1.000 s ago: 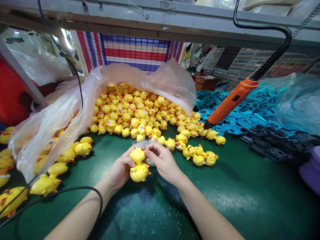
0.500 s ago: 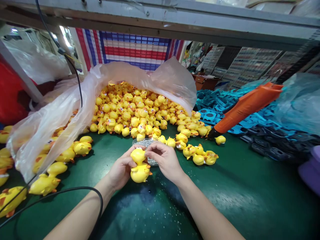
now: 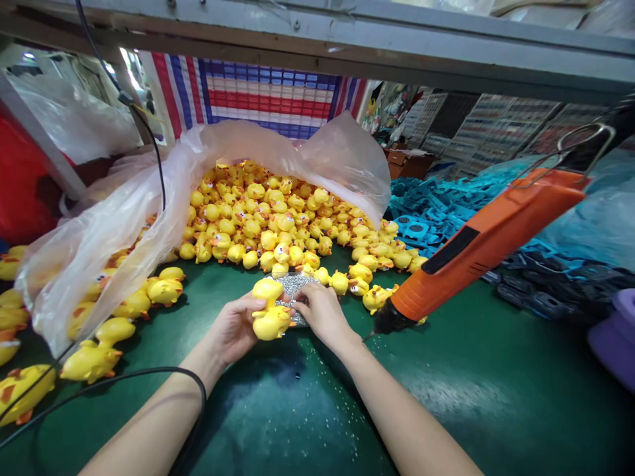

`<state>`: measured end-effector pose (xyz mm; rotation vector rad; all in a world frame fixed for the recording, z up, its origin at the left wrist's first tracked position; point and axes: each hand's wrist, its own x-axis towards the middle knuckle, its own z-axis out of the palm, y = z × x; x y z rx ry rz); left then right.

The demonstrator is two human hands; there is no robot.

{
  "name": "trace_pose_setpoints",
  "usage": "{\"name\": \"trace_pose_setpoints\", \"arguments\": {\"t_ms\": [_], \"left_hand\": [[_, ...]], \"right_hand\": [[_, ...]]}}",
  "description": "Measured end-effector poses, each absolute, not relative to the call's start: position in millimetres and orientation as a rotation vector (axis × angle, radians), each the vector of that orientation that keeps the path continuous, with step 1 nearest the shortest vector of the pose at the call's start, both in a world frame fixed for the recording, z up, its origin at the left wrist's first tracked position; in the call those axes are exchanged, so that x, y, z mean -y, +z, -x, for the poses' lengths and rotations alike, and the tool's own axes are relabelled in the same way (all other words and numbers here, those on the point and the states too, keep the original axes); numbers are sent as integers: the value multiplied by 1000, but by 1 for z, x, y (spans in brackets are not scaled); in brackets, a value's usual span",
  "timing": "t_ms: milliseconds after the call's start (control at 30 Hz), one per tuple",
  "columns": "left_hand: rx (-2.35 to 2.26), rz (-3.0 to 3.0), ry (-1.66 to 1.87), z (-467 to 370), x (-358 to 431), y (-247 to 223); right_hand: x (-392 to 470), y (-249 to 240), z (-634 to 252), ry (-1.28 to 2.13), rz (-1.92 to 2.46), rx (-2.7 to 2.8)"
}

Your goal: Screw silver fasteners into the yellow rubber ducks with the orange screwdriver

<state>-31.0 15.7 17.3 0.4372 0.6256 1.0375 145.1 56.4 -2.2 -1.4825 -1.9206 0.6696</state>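
Observation:
A yellow toy duck (image 3: 270, 322) is in my left hand (image 3: 239, 330), its fingers closed round the duck's left side. My right hand (image 3: 322, 312) is at the right part of a shallow clear tray (image 3: 280, 272) heaped with tiny silvery metal pieces (image 3: 294, 285). Its fingers are bent and drawn together at the pieces; what they pinch, if anything, is too small to make out. Right of that hand hangs an orange electric screwdriver (image 3: 489, 241), slanting down with its tip near my right wrist.
A big pile of yellow ducks (image 3: 258, 218) spills from a clear plastic bag (image 3: 173, 172) at the back. Several ducks lie at the left. Turquoise plastic parts (image 3: 431, 218) and black parts (image 3: 530, 291) are heaped at the right. A black cable (image 3: 163, 370) crosses my left forearm.
My right hand has left the duck and moved down to the tray's right part. The duck has shifted slightly left and up in my left hand. The screwdriver has swung closer.

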Motion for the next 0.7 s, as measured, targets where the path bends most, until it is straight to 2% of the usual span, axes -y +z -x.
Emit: {"name": "trace_pose_setpoints", "arguments": {"t_ms": [200,400,600,700], "left_hand": [[-749,-513,1130,24,-14,19],[-842,-571,1237,23,-16,17],[-871,-666,1293,22,-15,14],[-830,-716,1271,20,-12,15]], "right_hand": [[-58,-4,-143,569,1509,1964],[-50,7,-140,626,1347,1837],[-25,28,-129,1047,959,1716],[-21,30,-127,1155,968,1659]]}}
